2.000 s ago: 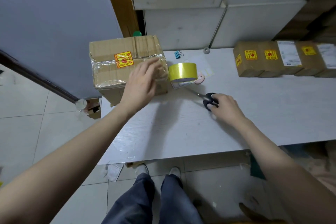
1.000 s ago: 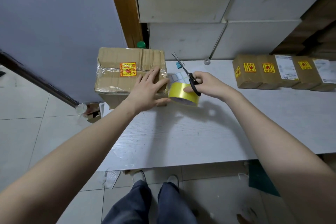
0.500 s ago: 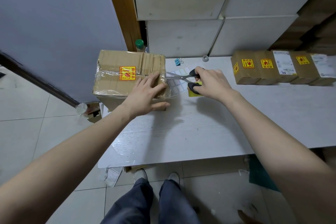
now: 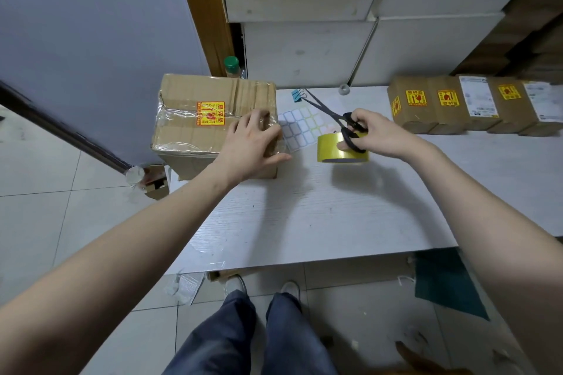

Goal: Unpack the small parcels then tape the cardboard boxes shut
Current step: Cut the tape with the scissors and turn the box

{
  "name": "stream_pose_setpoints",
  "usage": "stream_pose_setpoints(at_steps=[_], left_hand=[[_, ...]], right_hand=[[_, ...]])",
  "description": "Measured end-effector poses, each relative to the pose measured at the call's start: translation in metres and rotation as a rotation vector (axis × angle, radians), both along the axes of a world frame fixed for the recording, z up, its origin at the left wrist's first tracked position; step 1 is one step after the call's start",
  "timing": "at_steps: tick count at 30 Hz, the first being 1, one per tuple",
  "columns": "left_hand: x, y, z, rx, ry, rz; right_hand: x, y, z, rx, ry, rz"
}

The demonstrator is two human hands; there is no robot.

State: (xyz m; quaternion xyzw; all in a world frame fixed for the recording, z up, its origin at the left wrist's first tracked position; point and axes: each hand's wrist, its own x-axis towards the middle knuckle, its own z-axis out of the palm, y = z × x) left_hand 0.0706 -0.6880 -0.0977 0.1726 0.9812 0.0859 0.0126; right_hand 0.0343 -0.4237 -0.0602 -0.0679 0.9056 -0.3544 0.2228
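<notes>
The person has two bare forearms without sleeves, a left hand (image 4: 249,143) and a right hand (image 4: 376,134) wearing no gloves, rings or watch, dark blue trousers (image 4: 243,341), and light-coloured shoes (image 4: 234,285).

Packing room, row of labelled parcels (image 4: 475,108), white worktable (image 4: 304,207)

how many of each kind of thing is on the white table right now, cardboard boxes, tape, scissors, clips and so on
large cardboard box: 1
small cardboard boxes in the row at right, partly cut off by the frame edge: at least 5
yellow tape roll: 1
black scissors: 1
blue binder clip: 1
label sheet: 1
total: at least 10
</notes>
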Motion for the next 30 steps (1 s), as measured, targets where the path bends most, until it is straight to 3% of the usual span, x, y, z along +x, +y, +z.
stream_pose_setpoints(at_steps=[11,13,18,23,30], left_hand=[[0.003,-0.004,0.004,0.026,-0.066,-0.066],[0.004,-0.006,0.005,0.027,-0.06,-0.064],[0.004,-0.007,0.006,0.132,-0.089,-0.046],[-0.002,-0.016,0.005,0.16,-0.131,-0.119],[-0.009,-0.033,0.005,0.052,-0.125,-0.242]], right_hand=[[-0.005,0.008,-0.005,0.481,0.221,0.036],[-0.001,0.01,-0.01,0.447,0.23,0.022],[0.013,0.014,-0.027,0.155,-0.017,-0.093],[0.027,0.006,-0.048,0.02,-0.124,-0.15],[0.037,-0.008,-0.064,0.039,-0.159,-0.112]])
